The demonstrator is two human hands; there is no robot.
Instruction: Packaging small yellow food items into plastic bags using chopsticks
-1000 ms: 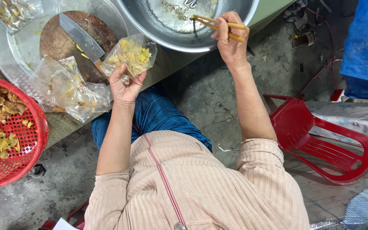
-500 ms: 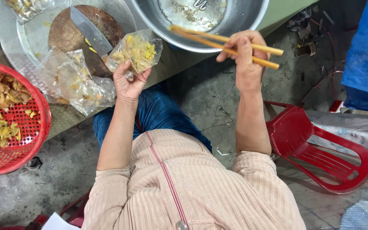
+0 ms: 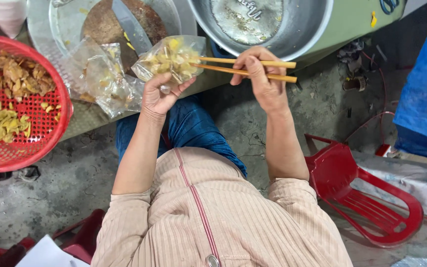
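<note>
My left hand (image 3: 158, 94) holds up a small clear plastic bag (image 3: 171, 58) filled with yellow food pieces. My right hand (image 3: 264, 83) grips a pair of wooden chopsticks (image 3: 245, 67), held level, with their tips pushed into the bag's open side. Just beyond the chopsticks stands a large metal bowl (image 3: 317, 30) on the green table edge. Both hands hover over the table's near edge, above my blue-trousered lap.
A red plastic basket (image 3: 50, 133) with yellow and brown food pieces sits at the left. A round metal tray (image 3: 40, 29) holds a wooden chopping block (image 3: 106, 24), a cleaver (image 3: 132, 27) and more filled bags (image 3: 106, 81). A red plastic stool (image 3: 366, 198) stands at the right on the concrete floor.
My right hand has moved left from over the metal bowl, bringing the chopstick tips into the bag. My left hand still holds the bag in about the same place.
</note>
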